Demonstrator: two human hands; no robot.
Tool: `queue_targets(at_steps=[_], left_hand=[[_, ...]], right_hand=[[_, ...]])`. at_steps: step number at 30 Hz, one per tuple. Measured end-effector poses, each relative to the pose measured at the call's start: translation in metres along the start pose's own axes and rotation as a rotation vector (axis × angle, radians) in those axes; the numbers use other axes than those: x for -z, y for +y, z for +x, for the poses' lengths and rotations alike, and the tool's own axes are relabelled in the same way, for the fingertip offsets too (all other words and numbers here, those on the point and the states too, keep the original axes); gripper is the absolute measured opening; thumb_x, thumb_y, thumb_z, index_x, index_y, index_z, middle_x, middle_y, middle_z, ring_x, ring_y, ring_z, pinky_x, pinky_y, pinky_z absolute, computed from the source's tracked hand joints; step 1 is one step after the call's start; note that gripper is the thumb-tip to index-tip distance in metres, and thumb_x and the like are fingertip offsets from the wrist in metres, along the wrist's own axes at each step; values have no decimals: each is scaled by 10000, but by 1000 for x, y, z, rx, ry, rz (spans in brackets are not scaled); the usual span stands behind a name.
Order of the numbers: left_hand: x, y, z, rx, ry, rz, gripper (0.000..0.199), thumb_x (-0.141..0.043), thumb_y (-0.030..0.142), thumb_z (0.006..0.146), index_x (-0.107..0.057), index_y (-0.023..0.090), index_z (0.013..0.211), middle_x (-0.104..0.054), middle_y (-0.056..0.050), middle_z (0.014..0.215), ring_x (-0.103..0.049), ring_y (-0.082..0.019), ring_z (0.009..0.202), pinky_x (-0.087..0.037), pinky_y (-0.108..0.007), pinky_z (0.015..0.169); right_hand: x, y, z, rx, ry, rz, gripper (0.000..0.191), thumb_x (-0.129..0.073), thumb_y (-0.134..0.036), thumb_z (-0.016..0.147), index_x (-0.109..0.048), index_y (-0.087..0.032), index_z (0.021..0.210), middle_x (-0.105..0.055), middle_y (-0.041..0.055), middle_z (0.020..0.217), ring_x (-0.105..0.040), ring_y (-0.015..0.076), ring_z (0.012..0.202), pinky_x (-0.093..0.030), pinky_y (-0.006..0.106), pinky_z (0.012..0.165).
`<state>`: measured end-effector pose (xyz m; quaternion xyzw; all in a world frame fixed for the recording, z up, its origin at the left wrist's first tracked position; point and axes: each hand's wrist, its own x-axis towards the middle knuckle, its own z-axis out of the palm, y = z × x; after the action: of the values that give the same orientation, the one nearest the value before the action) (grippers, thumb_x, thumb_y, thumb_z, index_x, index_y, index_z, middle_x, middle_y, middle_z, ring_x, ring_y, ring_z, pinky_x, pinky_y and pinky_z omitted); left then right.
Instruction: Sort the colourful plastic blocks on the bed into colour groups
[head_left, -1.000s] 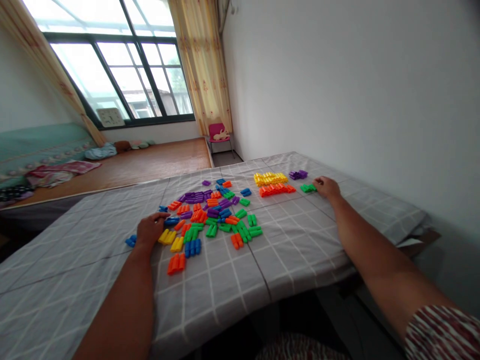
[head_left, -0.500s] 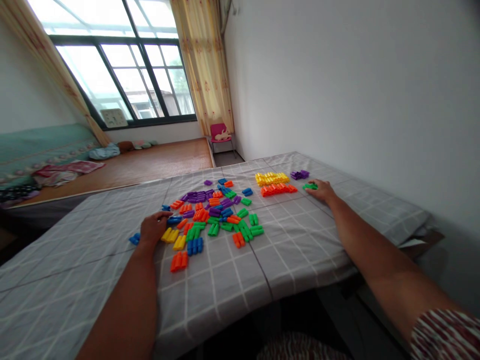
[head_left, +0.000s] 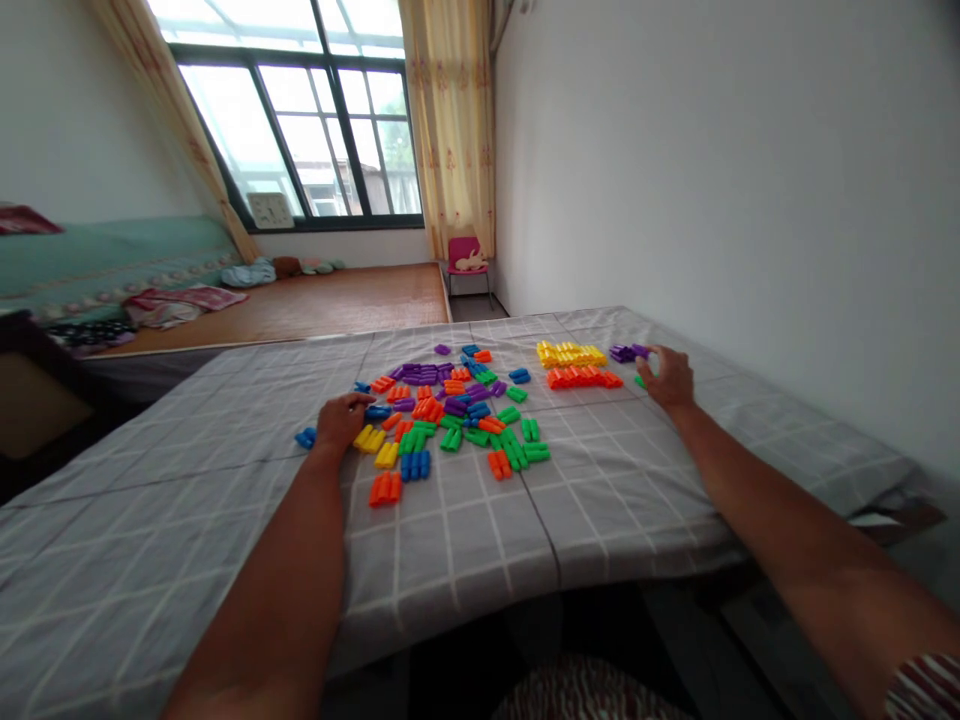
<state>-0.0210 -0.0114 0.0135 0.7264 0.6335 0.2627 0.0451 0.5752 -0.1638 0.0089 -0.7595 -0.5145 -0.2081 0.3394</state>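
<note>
On the left of a loose pile of coloured plastic tube-shaped building blocks, my left hand lies on the cloth, fingers loosely bent, seemingly holding nothing. Its fingertips are beside a blue block, with yellow blocks close by. Across the table, my right hand has thumb and forefinger at the end of a purple block, apparently pinching it next to other purple blocks. A green block shows partly under that hand. Left of it are a yellow row and an orange row.
A grey checked cloth covers the table. The white wall runs along the right side. Beyond stand a pink chair with a soft toy and a low wooden bed platform under the window.
My right hand has moved off the green block to the purple block just beyond it. My left hand stays beside the blue block. The whole view has shifted slightly to the left.
</note>
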Motion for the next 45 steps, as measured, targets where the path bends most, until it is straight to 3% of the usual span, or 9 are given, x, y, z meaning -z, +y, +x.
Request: queue_targets(at_steps=[5,9,12,18,24,28,31,37,45], left_hand=[[-4,-1,-2,-3,30,-45,378,-440,181,800,-751,199,1014,-726,-49,1092,-642,-219,1046,-473,-295,927],[-4,0,-1,-25,92,-103,369,-426,227,826,-723,153,1033,-701,-87,1123,-613,-194,1060,-447,-278,953],[-3,1,-1,-17,85,-131,409,-353,297,890,-725,140,955,-717,-106,1034,-616,-194,1013,-449,-280,914],[1,3,-2,121,57,-155,496,-289,363,934,-725,159,816,-736,-89,866,-645,-194,824,-454,-273,739],[1,5,-5,105,47,-169,486,-307,377,949,-737,160,890,-740,-97,955,-654,-215,916,-453,-282,785],[-1,5,-6,68,52,-145,421,-319,314,954,-690,168,1091,-719,-92,1084,-642,-200,991,-450,-273,837],[-4,5,-6,34,41,-117,400,-329,283,951,-669,164,1124,-704,-100,1123,-636,-202,1022,-445,-283,864],[-7,5,-6,18,24,-76,392,-347,291,942,-666,170,1136,-699,-115,1137,-633,-226,1042,-445,-299,870],[-3,6,-7,8,19,5,405,-342,306,934,-670,182,1138,-704,-107,1123,-643,-231,1023,-451,-302,857]], right_hand=[[-1,-81,-7,347,-215,243,379,-453,-358,880,-609,-163,1164,-634,138,1205,-539,273,1165,-374,445,1030],[-3,-156,-33,502,-459,494,320,-498,-352,883,-632,-195,1127,-671,99,1108,-631,226,970,-499,387,864],[-4,-203,-52,646,-576,582,296,-537,-318,877,-633,-199,1131,-674,88,1089,-635,206,922,-507,375,828],[-11,-274,-67,864,-619,618,282,-580,-219,852,-643,-192,1125,-683,88,1068,-602,230,1010,-456,400,908],[-25,-328,-78,1032,-664,646,363,-520,-122,867,-613,-206,1208,-660,104,1164,-568,229,1095,-417,399,963],[-36,-351,-84,1137,-709,598,369,-502,-77,864,-636,-218,1177,-649,101,1199,-554,225,1107,-413,390,962],[-37,-356,-83,1140,-745,578,296,-511,-88,871,-656,-181,1111,-662,110,1130,-583,210,1048,-429,359,932],[-27,-349,-77,1131,-802,465,225,-562,-148,869,-661,-131,1070,-658,122,1011,-602,222,954,-455,344,847],[-23,-340,-77,1239,-825,472,331,-624,-209,821,-603,-164,1149,-629,130,1164,-554,237,1061,-415,407,956]])
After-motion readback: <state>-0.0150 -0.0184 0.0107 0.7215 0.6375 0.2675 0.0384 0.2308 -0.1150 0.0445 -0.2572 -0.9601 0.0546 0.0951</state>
